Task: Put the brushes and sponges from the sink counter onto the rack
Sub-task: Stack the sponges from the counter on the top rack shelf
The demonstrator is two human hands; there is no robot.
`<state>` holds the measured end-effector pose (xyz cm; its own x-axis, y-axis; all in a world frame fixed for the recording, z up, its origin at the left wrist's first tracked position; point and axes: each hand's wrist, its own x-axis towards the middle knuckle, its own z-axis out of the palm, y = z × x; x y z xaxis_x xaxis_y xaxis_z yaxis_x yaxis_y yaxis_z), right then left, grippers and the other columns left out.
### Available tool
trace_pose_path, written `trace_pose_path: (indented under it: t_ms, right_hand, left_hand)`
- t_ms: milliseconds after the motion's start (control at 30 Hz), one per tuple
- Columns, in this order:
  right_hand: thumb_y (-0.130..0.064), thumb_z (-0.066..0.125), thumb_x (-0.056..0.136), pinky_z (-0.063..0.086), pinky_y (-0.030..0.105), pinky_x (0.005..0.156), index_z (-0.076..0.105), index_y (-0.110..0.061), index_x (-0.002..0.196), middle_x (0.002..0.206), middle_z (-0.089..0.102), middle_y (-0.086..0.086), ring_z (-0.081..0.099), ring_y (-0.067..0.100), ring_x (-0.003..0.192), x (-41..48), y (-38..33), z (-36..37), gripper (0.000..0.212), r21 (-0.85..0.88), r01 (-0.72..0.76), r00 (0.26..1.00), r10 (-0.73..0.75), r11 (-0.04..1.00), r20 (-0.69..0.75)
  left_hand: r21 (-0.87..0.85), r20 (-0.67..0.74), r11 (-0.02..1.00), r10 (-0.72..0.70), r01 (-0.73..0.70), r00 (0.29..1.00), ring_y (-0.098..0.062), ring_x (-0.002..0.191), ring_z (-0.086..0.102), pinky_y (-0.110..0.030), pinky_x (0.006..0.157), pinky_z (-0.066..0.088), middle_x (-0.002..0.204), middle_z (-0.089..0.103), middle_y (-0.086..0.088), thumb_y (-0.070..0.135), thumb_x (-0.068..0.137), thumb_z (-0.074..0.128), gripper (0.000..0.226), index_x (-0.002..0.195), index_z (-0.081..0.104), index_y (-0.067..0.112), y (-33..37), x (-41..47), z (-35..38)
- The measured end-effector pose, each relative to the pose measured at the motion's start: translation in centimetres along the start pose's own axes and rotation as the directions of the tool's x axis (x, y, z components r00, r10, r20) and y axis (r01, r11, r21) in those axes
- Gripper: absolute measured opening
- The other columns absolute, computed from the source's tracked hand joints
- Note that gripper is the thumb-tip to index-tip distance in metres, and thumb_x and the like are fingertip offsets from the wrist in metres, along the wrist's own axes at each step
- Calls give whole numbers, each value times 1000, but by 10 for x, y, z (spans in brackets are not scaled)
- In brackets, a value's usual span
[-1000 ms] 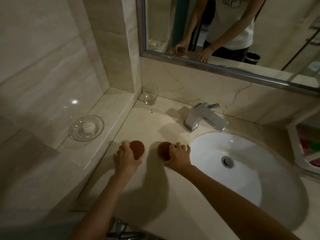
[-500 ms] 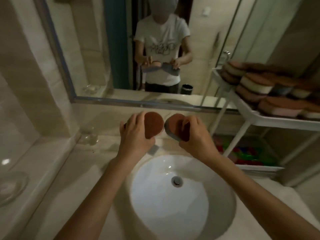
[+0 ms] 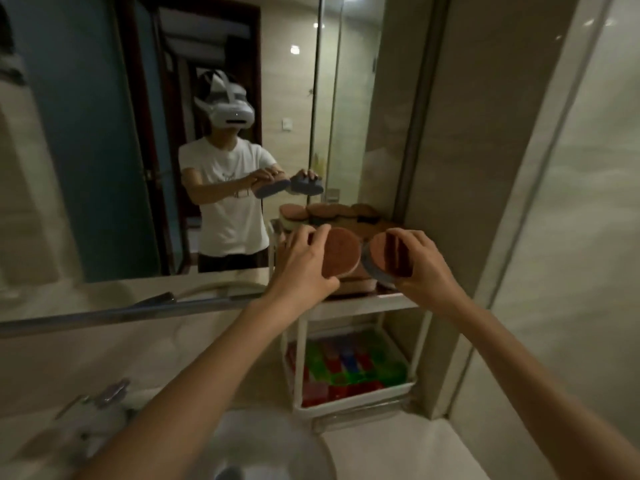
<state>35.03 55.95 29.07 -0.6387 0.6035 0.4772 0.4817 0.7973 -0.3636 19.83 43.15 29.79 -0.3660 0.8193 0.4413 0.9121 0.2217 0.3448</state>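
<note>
No lettering can be read anywhere here. The white T-shirt (image 3: 227, 188) seen in the mirror (image 3: 104, 150) on the left carries a dark print across the chest, but it is too blurred to make out. The coloured blocks (image 3: 346, 372) on the lower shelf of the white rack (image 3: 349, 403) to the right show no legible marks.
</note>
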Motion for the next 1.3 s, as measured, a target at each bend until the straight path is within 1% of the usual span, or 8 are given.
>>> trace_pose_path:
  t_ms: [200,400,567,700,800,933,1100,1300]
  right_hand:
    - [-5,70,75,33,43,110,39,-10,136,137,41,15,35,31,129,35,64,-13,68,9,27,999,-27,1000,-27]
    - [-4,67,76,28,43,115,34,-16,139,144,34,10,27,26,136,51,88,5,72,13,86,990,-87,996,114]
    - [-13,68,79,22,48,117,32,-21,141,148,32,5,24,24,140,60,98,16,72,5,116,975,-115,993,192]
    - [-17,63,84,10,48,120,35,-23,141,151,31,5,21,23,143,61,103,21,65,-48,146,964,-131,988,231]
    - [-19,59,84,3,46,121,31,-24,143,151,30,3,19,23,143,56,106,22,66,-65,140,966,-122,988,228]
    - [-26,57,84,4,52,120,23,-28,145,155,21,-1,11,23,145,52,108,25,70,-74,108,965,-86,991,249]
    - [-37,57,85,10,53,119,17,-31,146,157,12,-3,0,23,146,50,110,28,73,-68,95,958,-73,993,276]
    - [-40,54,87,17,45,117,22,-31,145,157,16,-3,4,23,146,47,109,31,67,-14,65,974,-60,998,217]
  left_hand:
    - [62,86,998,-14,9,996,-28,131,31,-40,115,20,140,36,-8,33,79,65,79,146,25,18,35,51,28]
    - [115,145,992,-70,54,987,-26,136,27,-42,121,9,141,35,-6,34,79,63,83,148,21,17,32,69,51]
    - [154,174,988,-48,21,984,-23,141,23,-44,121,-1,146,31,-5,32,82,58,78,149,21,21,27,74,66]
    - [250,214,964,42,-96,976,-20,147,11,-46,118,-9,154,24,-3,36,85,53,69,147,24,26,19,74,74]
    - [308,221,941,73,-141,973,-19,145,17,-43,120,-2,156,22,-2,48,88,49,70,148,21,28,17,70,80]
    - [324,201,934,85,-148,976,-21,143,22,-39,119,10,155,24,-3,47,89,49,68,148,20,29,17,71,82]
    - [366,187,930,-32,-39,982,-25,133,33,-39,110,27,145,38,-5,54,81,57,79,147,24,25,15,80,71]
    - [390,220,921,-89,-4,971,-28,128,33,-39,105,27,136,41,-8,57,74,64,85,144,27,27,16,85,66]
